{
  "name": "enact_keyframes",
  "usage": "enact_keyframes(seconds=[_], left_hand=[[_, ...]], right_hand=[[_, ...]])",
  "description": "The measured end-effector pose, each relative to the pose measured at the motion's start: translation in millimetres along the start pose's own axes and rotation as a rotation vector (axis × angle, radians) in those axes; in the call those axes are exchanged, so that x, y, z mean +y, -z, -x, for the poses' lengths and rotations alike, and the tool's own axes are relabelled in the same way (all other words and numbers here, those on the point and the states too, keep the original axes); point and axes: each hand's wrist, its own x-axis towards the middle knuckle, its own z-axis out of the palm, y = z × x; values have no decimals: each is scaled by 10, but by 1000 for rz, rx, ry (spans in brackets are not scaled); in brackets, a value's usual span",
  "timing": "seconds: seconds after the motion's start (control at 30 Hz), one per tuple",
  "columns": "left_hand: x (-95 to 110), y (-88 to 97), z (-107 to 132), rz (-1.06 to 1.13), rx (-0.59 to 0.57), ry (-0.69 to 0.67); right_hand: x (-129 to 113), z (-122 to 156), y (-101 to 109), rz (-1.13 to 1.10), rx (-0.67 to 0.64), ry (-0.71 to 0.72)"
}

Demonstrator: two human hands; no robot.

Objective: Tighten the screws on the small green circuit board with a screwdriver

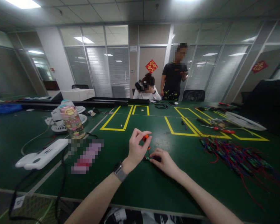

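My left hand [138,145], with a watch on its wrist, is closed around the orange-and-black handle of a screwdriver [146,137]. The tool stands nearly upright, its shaft pointing down at a small green circuit board [147,158] on the table. Fingers of my right hand [162,160] pinch the board's right edge and hold it against the green surface. Whether the tip sits in a screw is too small to tell.
A heap of circuit boards with red and blue wires [238,155] lies right. Another screwdriver [216,128] lies beyond it. A bottle [72,123], a white device [44,154] and white fans [80,119] are left. Yellow tape [113,129] marks the green table [135,193]. Two people are opposite.
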Motion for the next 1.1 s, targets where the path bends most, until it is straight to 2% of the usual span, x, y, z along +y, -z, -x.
enact_keyframes(seconds=[0.23,0.53,0.77,1.0,1.1], left_hand=[[38,12,20,76,-75,28],[-9,3,3,29,-13,-11],[-22,-40,50,41,-27,11],[5,-9,22,167,-121,78],[5,-10,18,107,-84,41]], right_hand=[[-35,3,10,-8,-5,-16],[-29,-2,11,-4,1,-12],[-45,-7,6,-4,-7,-16],[-33,1,11,0,-5,-9],[-33,-2,10,-4,-5,-10]])
